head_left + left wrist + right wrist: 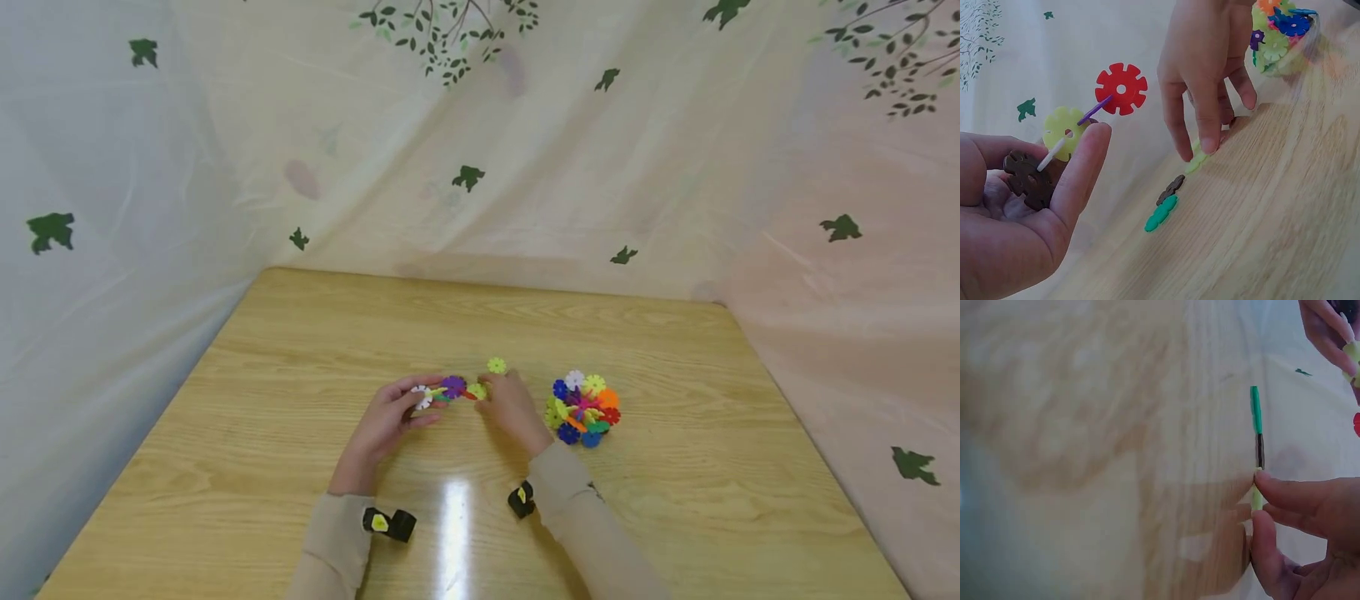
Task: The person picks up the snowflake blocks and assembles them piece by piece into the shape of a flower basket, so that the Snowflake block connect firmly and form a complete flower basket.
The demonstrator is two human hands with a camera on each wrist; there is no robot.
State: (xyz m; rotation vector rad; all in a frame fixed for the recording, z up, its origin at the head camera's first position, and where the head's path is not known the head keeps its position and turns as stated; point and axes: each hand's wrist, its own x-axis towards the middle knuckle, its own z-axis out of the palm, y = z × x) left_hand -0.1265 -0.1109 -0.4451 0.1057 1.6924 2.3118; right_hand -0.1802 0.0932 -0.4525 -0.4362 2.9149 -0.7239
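My left hand [382, 421] holds a short chain of interlocking flower-shaped plastic discs. In the left wrist view a brown disc [1032, 187] lies in the palm, joined through a white disc [1052, 154] to a yellow one. A purple disc [1091, 112] links that to a red disc [1135, 90] at the free end. My right hand [513, 408] pinches a yellow-green disc [1257, 497] at the tabletop, thumb and finger on its opposite edges. Beside it, a brown disc [1170, 189] and a green disc [1161, 214] lie flat in a row.
A ball-like cluster of many coloured discs [585, 408] stands on the wooden table [645, 350], right of my right hand. Another yellow disc [497, 365] shows just beyond that hand. A patterned curtain [525, 208] hangs behind the table.
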